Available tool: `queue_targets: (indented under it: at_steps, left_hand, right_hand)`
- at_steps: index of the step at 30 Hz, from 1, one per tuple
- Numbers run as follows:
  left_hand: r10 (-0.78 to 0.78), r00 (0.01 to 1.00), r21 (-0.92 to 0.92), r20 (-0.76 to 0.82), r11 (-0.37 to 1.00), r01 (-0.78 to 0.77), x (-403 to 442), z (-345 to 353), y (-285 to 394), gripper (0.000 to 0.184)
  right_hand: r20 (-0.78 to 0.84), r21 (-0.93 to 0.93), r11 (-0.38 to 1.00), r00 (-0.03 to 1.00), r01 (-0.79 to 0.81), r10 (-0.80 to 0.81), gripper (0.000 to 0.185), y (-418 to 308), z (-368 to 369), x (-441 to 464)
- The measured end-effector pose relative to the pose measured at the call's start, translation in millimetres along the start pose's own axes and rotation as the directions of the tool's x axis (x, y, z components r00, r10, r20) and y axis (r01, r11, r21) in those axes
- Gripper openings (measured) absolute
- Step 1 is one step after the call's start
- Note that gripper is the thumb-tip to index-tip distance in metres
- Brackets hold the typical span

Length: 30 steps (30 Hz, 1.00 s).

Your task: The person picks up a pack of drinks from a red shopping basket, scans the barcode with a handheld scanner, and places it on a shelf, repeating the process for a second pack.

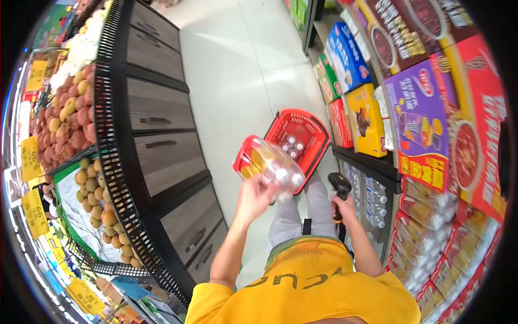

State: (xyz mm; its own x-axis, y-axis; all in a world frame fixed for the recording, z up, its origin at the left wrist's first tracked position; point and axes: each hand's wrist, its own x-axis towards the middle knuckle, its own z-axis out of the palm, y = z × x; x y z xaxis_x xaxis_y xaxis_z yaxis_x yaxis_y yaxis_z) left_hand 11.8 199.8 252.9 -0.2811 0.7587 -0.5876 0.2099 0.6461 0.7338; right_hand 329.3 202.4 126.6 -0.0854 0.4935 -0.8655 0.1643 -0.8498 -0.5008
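Observation:
My left hand [257, 198] grips the near end of a clear plastic-wrapped bottle pack [264, 159], with red and yellow labels and white caps. The pack is tilted and overlaps the left side of a red shopping basket [319, 121] in this view. Inside the basket are several bottles with light caps [292, 146]; the pack hides part of them. At my right side, my right hand [345, 208] is wrapped round the handle of a black handheld scanner [340, 184]. Its head points forward.
Fruit bins with a black mesh edge [102, 108] and wood-fronted cabinets [162, 162] line the left. To the right stand shelves with boxed goods, including a purple box [418, 113], above bottled water [375, 202]. A pale tiled floor [232, 70] runs between them.

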Motion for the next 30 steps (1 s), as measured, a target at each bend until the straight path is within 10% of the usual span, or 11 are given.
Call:
queue_targets:
  at_steps: [3,10,14,17,21,22,26,30]
  left_hand:
    - [0.102,0.990,-0.217,0.095,0.973,-0.080,-73,-8,19,0.018]
    - [0.395,0.837,-0.347,0.378,0.899,-0.268,-188,-4,43,0.029]
    - [0.226,0.872,-0.409,0.434,0.912,-0.033,-229,-10,48,0.037]
    - [0.328,0.825,-0.379,0.460,0.913,-0.151,-241,-8,33,0.035]
    - [0.667,0.741,0.000,0.076,0.744,-0.669,-267,4,26,0.028]
    - [0.604,0.797,0.230,-0.016,0.778,-0.585,-269,4,32,0.033]
    - [0.191,0.950,-0.542,0.247,0.840,-0.028,-225,40,-3,0.051]
    - [0.186,0.850,-0.744,0.493,0.597,0.301,-200,54,-22,0.048]
  right_hand:
    - [0.531,0.262,0.897,0.829,-0.356,0.174,0.037,-16,41,-18]
    - [0.568,0.554,0.775,0.818,-0.303,-0.087,0.046,-5,80,-84]
    - [0.639,0.532,0.797,0.753,-0.284,-0.158,0.046,1,58,-111]
    - [0.657,0.554,0.782,0.727,-0.285,-0.201,0.046,12,46,-127]
    - [0.695,0.572,0.759,0.674,-0.310,-0.249,0.046,26,31,-138]
    - [0.685,0.586,0.757,0.677,-0.290,-0.271,0.047,27,26,-139]
    - [0.537,0.658,0.745,0.763,-0.110,-0.361,0.046,28,5,-150]
    - [0.356,0.612,0.722,0.704,0.322,-0.615,0.044,14,-23,-167]
